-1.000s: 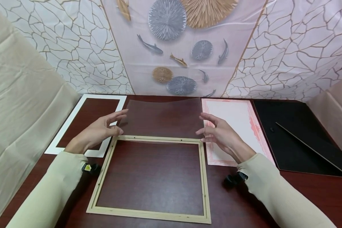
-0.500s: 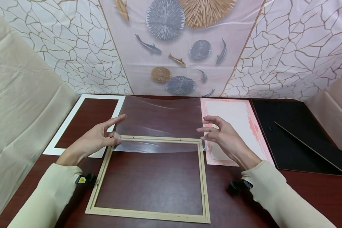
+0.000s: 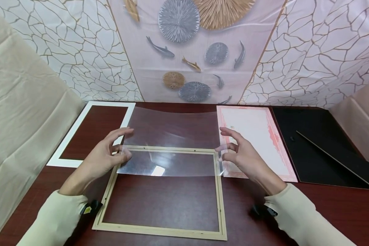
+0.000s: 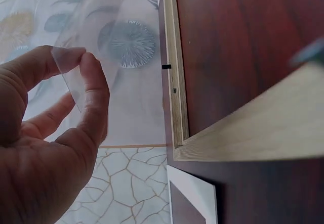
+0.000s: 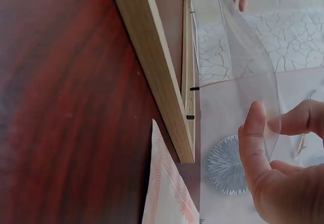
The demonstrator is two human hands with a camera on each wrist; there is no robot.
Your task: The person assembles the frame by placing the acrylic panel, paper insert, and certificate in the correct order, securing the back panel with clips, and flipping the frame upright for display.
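Left hand and right hand, each thumb close to fingertip, pinch opposite sides of a clear, flexible plastic sheet. Sheet bowed, above a pale, rectangular wooden frame.

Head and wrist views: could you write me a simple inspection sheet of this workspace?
Surface: dark reddish-brown table, slightly glossy.
Job's things: clear sheet, gently bowed, raised above the far part of the wooden frame, which lies on the table.
Clutter: white cut-out border on the left; pink-bordered paper and black board on the right.
Hands: left hand pinches the sheet's left side, right hand its right side.
Cables: nothing seen.
Surroundings: patterned cloth backdrop behind; beige cloth at left.
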